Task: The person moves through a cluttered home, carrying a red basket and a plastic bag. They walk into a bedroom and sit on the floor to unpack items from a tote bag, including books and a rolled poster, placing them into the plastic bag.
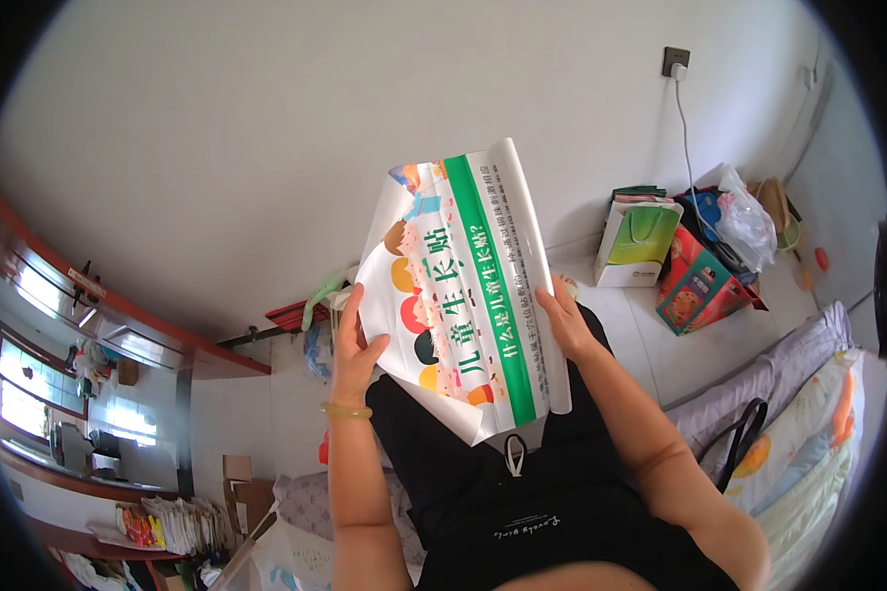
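Note:
Between my two hands a glossy printed poster (451, 295) is held up in front of the white wall, partly unrolled. Cartoon children's heads, large green writing and a green band show on its face. My left hand (356, 336) grips the curling left edge, thumb on the front. My right hand (564, 318) grips the rolled right end, a white tube of the same sheet. The poster's lower left and upper left corners curl inward. Black trousers (399, 425) lie below, with a drawstring loop just under the sheet.
On the right stand a green and white paper bag (639, 240), a red and teal box (698, 284) and a clear plastic bag (746, 218). A white charger (678, 72) is plugged into a wall socket. Bedding (798, 421) lies lower right. At left are a mirror (81, 414) and stacked papers (185, 524).

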A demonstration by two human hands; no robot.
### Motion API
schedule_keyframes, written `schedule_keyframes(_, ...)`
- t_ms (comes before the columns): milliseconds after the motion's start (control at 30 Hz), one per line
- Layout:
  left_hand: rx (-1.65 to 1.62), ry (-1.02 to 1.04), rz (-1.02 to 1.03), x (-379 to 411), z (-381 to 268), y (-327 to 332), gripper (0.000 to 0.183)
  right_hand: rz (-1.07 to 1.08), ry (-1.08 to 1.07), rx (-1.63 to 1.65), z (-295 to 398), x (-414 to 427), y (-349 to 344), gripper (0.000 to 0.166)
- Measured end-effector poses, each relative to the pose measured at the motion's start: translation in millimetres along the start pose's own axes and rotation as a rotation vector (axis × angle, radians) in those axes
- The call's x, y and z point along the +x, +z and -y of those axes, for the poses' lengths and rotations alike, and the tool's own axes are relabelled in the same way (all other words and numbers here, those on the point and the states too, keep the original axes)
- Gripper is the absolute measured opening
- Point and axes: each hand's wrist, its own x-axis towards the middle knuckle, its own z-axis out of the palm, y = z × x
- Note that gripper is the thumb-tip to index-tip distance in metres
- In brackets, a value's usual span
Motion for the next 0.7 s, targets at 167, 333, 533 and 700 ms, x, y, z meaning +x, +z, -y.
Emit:
schedule_keyframes(167, 0.016, -0.009, 0.008, 0.9, -0.3, 2.5, 0.071, 0.004, 0.03, 0.054, -1.0, 0.6, -3.1, 0.044)
schedule_keyframes(333, 0.031, -0.001, 0.042, 2.2, 0.4, 3.0, 0.071, 0.038, 0.028, 0.065, -6.3, 1.3, -8.8, 0.044)
schedule_keyframes(533, 0.083, 0.02, 0.042, 2.4, -2.3, 6.4, 0.069, 0.034, -0.009, 0.038, -8.1, 1.5, -10.6, 0.04)
schedule_keyframes(700, 0.088, 0.005, 0.051, 3.7, -1.8, 6.8, 0.07, 0.045, -0.028, -0.002, -5.2, 2.8, -7.6, 0.042)
